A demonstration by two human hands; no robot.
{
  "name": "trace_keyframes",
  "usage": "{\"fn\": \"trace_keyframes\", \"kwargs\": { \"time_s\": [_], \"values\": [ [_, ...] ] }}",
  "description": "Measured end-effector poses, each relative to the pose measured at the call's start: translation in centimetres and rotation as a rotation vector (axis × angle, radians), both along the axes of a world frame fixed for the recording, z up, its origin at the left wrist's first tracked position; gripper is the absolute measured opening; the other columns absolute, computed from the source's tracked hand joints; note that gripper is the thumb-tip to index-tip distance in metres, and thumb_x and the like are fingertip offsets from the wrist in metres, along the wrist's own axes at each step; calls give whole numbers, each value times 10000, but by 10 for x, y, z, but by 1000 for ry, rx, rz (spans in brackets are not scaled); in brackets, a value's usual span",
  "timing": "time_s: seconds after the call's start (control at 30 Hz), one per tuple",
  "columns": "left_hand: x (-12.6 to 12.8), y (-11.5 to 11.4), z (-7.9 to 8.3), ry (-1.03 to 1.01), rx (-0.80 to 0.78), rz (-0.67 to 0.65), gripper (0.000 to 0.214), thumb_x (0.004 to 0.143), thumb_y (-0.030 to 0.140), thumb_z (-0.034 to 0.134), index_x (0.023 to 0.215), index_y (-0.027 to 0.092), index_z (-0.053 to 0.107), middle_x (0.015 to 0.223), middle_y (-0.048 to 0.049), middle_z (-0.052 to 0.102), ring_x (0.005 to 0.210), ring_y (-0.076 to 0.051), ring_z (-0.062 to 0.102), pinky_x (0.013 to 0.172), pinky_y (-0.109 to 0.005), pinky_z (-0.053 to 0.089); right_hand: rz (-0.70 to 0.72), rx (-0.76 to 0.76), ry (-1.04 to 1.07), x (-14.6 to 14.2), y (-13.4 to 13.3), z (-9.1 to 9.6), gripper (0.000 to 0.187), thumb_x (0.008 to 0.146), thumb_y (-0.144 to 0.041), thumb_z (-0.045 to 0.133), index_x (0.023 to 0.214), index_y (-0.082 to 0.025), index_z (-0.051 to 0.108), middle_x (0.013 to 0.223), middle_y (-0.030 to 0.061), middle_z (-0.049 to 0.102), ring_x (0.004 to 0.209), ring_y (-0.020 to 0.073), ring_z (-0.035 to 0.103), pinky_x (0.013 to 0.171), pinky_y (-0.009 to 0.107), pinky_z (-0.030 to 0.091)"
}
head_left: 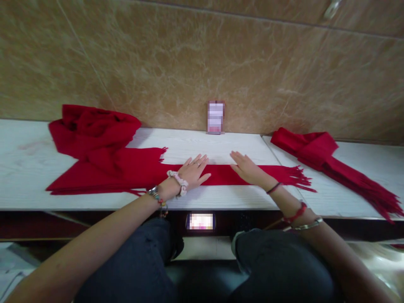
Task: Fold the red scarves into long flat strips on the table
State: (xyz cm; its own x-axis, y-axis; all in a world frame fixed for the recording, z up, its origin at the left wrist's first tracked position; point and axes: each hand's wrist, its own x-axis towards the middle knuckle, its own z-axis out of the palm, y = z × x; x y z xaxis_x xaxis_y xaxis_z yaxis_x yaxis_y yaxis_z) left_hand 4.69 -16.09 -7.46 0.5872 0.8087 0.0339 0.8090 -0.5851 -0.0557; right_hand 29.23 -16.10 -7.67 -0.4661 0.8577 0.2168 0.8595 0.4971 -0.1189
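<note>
A long red scarf (217, 174) with fringed ends lies flat as a narrow strip across the white tabletop. My left hand (195, 169) rests on its middle, fingers extended. Further right, my right hand (248, 168) lies over the same strip with its fingers straight, the fingertips reaching past the scarf's far edge. The strip's fringe (301, 177) spreads out beyond my right wrist. On the left, bunched red cloth (97, 134) is heaped over folded red cloth; whether it joins the strip I cannot tell. Both hands hold nothing.
Another folded red scarf (322, 153) with a fringe lies at the right. A phone-like device (216, 118), its screen blurred, leans on the brown marbled wall (176, 63) behind the white tabletop (189, 141). A second blurred screen (201, 221) shows below the table's front edge.
</note>
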Motion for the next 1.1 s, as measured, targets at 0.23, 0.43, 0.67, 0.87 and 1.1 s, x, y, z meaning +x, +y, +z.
{"fn": "trace_keyframes", "kwargs": {
  "time_s": [0.23,0.43,0.67,0.87,1.1],
  "values": [
    [4,-1,-10,-1,-40,-60,577,899,427,233,1377,103,244,1441,-75,240,1331,-199,165,1069,-369,164,37,-58,-90,-17,-11,-14,488,904,-332,243,1336,-131,348,1397,111,343,1276,242,312,1006,479,284],
    [-19,-5,-5,12,-83,6,606,887,443,233,1387,101,224,1450,-65,209,1336,-206,144,1071,-365,160,-146,-26,-131,65,-18,-25,495,904,-335,215,1347,-142,328,1400,107,339,1284,260,295,990,512,294],
    [-44,-7,-3,4,-106,197,602,883,460,230,1383,125,245,1455,-82,193,1336,-250,133,1060,-421,173,-401,-5,-102,131,-20,-28,488,887,-324,233,1294,-116,405,1343,203,392,1237,347,350,928,582,333],
    [-10,-4,9,-35,4,144,580,899,425,239,1376,95,241,1463,-102,150,1344,-250,88,1063,-436,166,-153,68,26,26,-8,4,503,899,-344,250,1315,-85,362,1401,165,317,1306,262,243,1028,481,260],
    [-4,3,-7,-20,-36,64,568,894,432,233,1353,105,296,1428,-97,269,1327,-227,180,1056,-385,206,45,-61,-61,-27,-7,-10,480,898,-302,256,1321,-103,364,1384,132,362,1284,227,300,1026,461,265]
  ]
}}
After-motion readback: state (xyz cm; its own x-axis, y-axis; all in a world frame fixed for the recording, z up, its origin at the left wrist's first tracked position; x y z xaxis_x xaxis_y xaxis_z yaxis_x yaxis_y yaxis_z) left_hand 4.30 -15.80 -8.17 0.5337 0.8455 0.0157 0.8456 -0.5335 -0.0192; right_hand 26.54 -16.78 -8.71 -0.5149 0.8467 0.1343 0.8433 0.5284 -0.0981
